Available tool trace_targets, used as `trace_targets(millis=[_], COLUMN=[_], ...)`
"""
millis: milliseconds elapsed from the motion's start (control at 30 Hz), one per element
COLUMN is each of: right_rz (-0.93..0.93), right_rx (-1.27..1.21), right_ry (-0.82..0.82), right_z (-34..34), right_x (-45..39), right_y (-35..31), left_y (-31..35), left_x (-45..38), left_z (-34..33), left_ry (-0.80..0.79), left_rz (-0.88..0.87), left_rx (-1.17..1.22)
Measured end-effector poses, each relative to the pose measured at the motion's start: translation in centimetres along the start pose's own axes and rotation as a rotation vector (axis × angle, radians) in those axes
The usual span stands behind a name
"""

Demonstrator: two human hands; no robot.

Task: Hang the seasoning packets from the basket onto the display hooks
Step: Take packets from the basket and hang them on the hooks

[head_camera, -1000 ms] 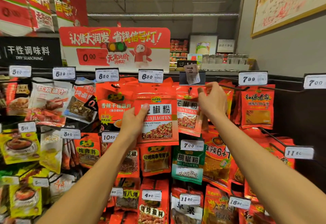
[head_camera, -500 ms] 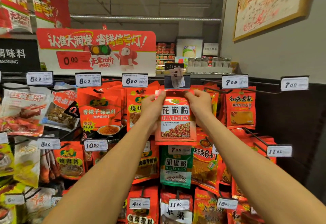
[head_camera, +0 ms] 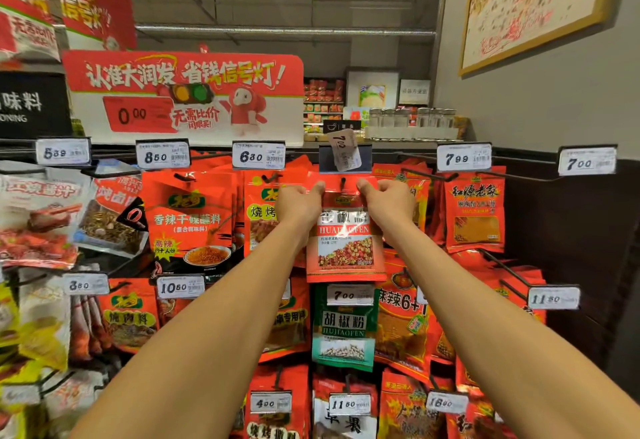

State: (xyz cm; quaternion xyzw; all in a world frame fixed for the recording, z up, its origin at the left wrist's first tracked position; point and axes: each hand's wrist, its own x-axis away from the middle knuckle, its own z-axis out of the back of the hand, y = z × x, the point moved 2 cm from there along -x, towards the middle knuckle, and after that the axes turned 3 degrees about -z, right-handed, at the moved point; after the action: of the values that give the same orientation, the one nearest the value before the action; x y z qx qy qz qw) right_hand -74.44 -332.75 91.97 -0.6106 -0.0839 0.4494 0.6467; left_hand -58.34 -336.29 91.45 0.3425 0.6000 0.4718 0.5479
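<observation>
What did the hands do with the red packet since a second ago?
The left hand carried the red packet rightward and up to the hook under the crooked price tag. The right hand let go of the hanging packets and now pinches its top too. The other packets stayed hanging.

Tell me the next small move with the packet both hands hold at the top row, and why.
Probably push it back along the hook, then let go. The left hand and right hand pinch the top corners of the red pepper packet, and the hook already appears to pass through its hang hole, under the crooked price tag.
</observation>
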Motion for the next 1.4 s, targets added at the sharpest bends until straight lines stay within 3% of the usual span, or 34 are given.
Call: trace_targets(millis=[100, 267, 500, 733, 867, 1033, 1400], right_rz=[0.080, 0.106, 0.040, 0.040, 0.072, 0.105, 0.020], right_rx=[0.113, 0.235, 0.220, 0.264, 0.299, 0.266, 0.162], right_ry=[-0.031, -0.036, 0.015, -0.024, -0.004, -0.101, -0.196], right_z=[0.2, -1.3, -3.3, -1.9, -1.0, -0.4, 0.3], right_x=[0.6, 1.1, -0.3, -0.3, 1.2, 2.7, 2.3], right_y=[0.9, 3.3, 2.7, 2.4, 2.8, 5.4, 6.0], left_y=[-0.9, -3.3, -3.1, -2.1, -2.1, -4.8, -5.2], left_x=[0.7, 1.5, -1.1, -0.5, 1.9, 3.9, 4.7], left_z=[0.3, 0.4, -1.8, -1.1, -0.4, 1.5, 1.9], left_ry=[-0.037, -0.063, -0.007, -0.036, -0.041, -0.143, -0.173], left_rz=[-0.012, -0.212, -0.066, -0.068, -0.195, -0.272, -0.269], left_rx=[-0.007, -0.217, -0.205, -0.173, -0.278, -0.496, -0.395])
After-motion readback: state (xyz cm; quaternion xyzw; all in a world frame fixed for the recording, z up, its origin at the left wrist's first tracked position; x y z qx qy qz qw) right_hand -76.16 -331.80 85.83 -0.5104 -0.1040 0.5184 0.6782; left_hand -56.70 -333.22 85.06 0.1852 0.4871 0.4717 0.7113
